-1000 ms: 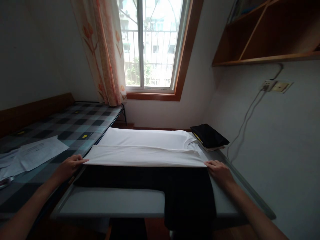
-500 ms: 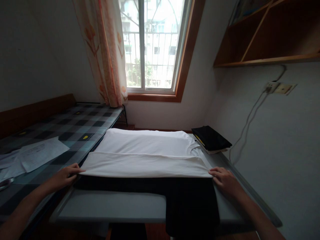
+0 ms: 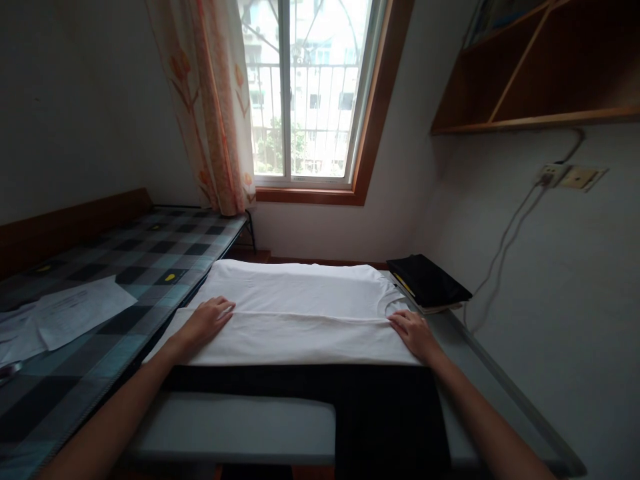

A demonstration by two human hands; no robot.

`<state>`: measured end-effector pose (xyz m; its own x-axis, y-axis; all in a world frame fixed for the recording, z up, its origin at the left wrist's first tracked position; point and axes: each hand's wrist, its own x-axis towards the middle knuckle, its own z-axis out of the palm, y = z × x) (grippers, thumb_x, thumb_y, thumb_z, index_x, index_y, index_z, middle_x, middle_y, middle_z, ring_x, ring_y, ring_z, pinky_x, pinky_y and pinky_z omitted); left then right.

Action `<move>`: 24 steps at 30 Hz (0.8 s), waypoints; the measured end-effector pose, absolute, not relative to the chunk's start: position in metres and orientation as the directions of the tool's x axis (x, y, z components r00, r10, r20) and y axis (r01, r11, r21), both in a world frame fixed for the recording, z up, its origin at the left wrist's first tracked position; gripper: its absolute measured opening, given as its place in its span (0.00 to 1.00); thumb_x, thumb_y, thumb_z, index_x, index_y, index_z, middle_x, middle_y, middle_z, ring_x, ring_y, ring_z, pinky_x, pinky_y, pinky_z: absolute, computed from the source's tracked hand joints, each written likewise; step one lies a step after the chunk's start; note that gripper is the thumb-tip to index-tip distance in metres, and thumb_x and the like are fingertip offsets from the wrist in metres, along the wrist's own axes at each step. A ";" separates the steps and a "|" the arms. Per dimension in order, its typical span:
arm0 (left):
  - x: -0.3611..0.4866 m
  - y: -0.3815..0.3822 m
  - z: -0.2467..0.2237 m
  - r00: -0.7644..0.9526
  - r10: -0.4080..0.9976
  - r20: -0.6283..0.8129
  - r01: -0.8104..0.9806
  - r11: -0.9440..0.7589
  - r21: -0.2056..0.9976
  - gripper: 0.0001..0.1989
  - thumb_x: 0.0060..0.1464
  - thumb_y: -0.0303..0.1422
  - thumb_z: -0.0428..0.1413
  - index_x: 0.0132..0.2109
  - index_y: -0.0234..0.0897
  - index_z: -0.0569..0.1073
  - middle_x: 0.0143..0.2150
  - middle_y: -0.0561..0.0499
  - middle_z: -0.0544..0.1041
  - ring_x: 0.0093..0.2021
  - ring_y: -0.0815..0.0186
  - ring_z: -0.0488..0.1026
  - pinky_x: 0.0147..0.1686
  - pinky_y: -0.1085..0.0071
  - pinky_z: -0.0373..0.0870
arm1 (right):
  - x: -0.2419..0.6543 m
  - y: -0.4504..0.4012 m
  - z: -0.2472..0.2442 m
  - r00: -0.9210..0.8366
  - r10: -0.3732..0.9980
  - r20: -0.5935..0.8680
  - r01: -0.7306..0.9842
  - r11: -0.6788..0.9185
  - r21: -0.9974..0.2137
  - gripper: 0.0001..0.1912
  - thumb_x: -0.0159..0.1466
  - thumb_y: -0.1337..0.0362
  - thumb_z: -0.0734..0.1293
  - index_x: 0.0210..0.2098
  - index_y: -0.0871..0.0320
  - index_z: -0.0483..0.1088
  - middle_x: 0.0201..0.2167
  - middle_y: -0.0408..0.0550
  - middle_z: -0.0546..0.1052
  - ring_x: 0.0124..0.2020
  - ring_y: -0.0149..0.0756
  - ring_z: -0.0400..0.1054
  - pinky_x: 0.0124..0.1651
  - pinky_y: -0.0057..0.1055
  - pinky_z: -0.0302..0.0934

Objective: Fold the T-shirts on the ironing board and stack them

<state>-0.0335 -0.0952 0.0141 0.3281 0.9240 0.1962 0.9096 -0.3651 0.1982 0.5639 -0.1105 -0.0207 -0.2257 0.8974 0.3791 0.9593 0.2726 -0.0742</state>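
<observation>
A white T-shirt (image 3: 305,283) lies spread over a table, its neckline toward the right end. The near part of it is folded back in a long strip, the fold's edge running from left to right. My left hand (image 3: 204,323) rests on the left part of this strip, fingers stretched out on the cloth. Near the neckline, my right hand (image 3: 414,335) lies with its fingertips on the edge of the strip. Black cloth (image 3: 387,407) shows along the shirt's near side and hangs over the table's front edge at the right.
The pale table (image 3: 240,423) shows in front. To the left stands a bed with a checked mattress (image 3: 175,233), with printed papers (image 3: 85,310) on it. A black folder (image 3: 430,280) sits at the back right. Wooden shelves (image 3: 530,120) and a socket (image 3: 570,175) are on the right wall.
Both hands have let go of the shirt's near edge corners and moved inward and away from me, onto the folded strip. The strip now lies flat, its near edge slightly closer to me.
</observation>
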 end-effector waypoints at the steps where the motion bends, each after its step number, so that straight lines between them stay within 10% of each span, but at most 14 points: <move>1: -0.033 -0.094 0.009 0.320 0.923 0.214 0.918 -0.358 0.172 0.20 0.62 0.42 0.46 0.52 0.38 0.76 0.47 0.42 0.75 0.47 0.56 0.73 0.49 0.61 0.67 | 0.564 -0.110 -0.020 -0.221 0.901 0.374 0.960 0.269 -0.079 0.15 0.67 0.57 0.58 0.43 0.50 0.75 0.45 0.50 0.76 0.46 0.43 0.69 0.46 0.40 0.61; 11: -0.047 -0.091 -0.017 0.276 0.904 0.327 0.917 -0.350 0.193 0.19 0.62 0.42 0.46 0.50 0.38 0.75 0.40 0.45 0.72 0.41 0.59 0.72 0.44 0.63 0.68 | 0.547 -0.078 0.000 -0.218 0.937 0.272 0.948 0.270 -0.170 0.10 0.61 0.65 0.61 0.34 0.55 0.75 0.42 0.50 0.77 0.47 0.44 0.68 0.52 0.41 0.57; 24: -0.042 -0.097 -0.019 0.178 0.915 0.363 0.940 -0.267 0.213 0.16 0.61 0.39 0.48 0.48 0.39 0.77 0.41 0.46 0.73 0.42 0.58 0.71 0.46 0.61 0.66 | 0.523 0.085 0.022 0.068 0.991 0.117 0.978 -0.044 -0.202 0.20 0.66 0.55 0.59 0.53 0.54 0.72 0.52 0.56 0.73 0.53 0.50 0.66 0.51 0.42 0.59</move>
